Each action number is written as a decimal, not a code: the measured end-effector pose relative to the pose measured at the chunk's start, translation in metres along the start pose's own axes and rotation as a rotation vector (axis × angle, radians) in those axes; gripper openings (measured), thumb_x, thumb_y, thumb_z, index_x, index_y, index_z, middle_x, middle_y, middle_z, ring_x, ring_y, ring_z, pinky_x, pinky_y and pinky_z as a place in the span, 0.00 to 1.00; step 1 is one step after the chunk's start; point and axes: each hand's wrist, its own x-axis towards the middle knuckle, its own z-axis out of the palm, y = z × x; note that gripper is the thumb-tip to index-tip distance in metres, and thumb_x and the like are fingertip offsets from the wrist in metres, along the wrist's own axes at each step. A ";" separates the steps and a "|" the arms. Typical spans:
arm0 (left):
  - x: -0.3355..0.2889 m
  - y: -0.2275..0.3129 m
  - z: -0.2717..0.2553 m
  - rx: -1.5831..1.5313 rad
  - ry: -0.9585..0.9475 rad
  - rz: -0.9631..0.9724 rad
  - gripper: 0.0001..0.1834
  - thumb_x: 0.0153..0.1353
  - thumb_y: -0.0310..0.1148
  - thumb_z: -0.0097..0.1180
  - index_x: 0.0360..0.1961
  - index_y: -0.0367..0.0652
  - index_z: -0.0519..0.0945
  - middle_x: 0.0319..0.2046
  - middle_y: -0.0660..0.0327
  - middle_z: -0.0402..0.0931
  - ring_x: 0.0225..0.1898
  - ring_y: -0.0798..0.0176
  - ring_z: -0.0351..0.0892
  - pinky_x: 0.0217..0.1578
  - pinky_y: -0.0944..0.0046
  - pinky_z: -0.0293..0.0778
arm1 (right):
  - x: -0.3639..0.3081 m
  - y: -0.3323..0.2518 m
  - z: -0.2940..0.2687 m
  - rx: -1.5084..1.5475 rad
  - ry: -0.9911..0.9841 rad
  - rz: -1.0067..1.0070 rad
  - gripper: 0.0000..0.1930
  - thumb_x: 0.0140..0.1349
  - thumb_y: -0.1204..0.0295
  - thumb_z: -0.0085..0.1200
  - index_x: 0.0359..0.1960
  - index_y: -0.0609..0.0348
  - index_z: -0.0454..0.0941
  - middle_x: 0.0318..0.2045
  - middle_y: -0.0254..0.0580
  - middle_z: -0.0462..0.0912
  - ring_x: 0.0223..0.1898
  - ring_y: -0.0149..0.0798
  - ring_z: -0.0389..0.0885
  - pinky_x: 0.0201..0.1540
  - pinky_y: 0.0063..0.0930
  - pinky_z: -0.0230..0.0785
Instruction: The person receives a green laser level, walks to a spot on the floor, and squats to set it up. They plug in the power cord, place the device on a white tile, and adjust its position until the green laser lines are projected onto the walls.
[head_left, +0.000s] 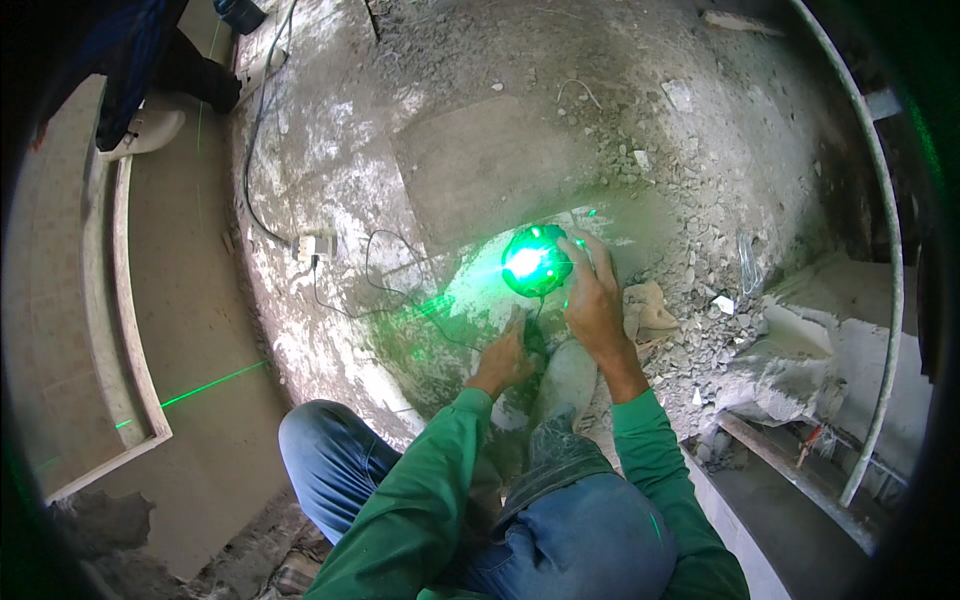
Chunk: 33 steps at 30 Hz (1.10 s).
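A round laser level point(537, 262) stands on the dusty concrete floor in front of me, its bright green glare hiding much of its body. My right hand point(597, 300) grips it from the right, fingers curled over its far right side. Just nearer to me, my left hand point(503, 357) is closed beside a thin cable point(540, 305) at the level's near side; whatever its fingers hold is hidden. A dark cord point(400, 290) runs left across the floor to a white socket block point(316, 246). Green light spills over the floor left of the level.
Rubble point(690, 290) covers the floor on the right, beside a long pale pipe point(885, 200). A wooden frame point(125, 300) stands at left, where a green laser line point(215, 384) crosses the wall. Another person's leg point(185, 75) and shoe point(150, 132) show at upper left.
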 end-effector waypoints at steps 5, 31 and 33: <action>0.000 0.004 -0.006 0.081 -0.022 -0.007 0.65 0.56 0.40 0.75 0.85 0.38 0.44 0.82 0.39 0.50 0.72 0.33 0.70 0.66 0.43 0.74 | 0.000 -0.001 -0.004 -0.019 -0.011 0.062 0.27 0.62 0.85 0.54 0.65 0.61 0.78 0.66 0.56 0.76 0.68 0.63 0.75 0.70 0.52 0.69; 0.016 -0.005 -0.015 0.111 0.026 -0.051 0.59 0.61 0.48 0.71 0.84 0.38 0.49 0.51 0.39 0.87 0.53 0.33 0.87 0.61 0.44 0.79 | -0.070 0.141 0.093 0.505 -0.130 0.523 0.24 0.70 0.73 0.61 0.66 0.64 0.78 0.50 0.45 0.88 0.52 0.38 0.86 0.55 0.35 0.77; 0.023 -0.012 -0.018 -0.238 0.185 -0.009 0.51 0.63 0.48 0.70 0.80 0.36 0.60 0.51 0.39 0.87 0.54 0.35 0.87 0.59 0.46 0.80 | -0.065 0.135 0.090 0.515 -0.130 0.573 0.28 0.72 0.59 0.66 0.67 0.64 0.78 0.54 0.57 0.88 0.56 0.49 0.87 0.60 0.41 0.76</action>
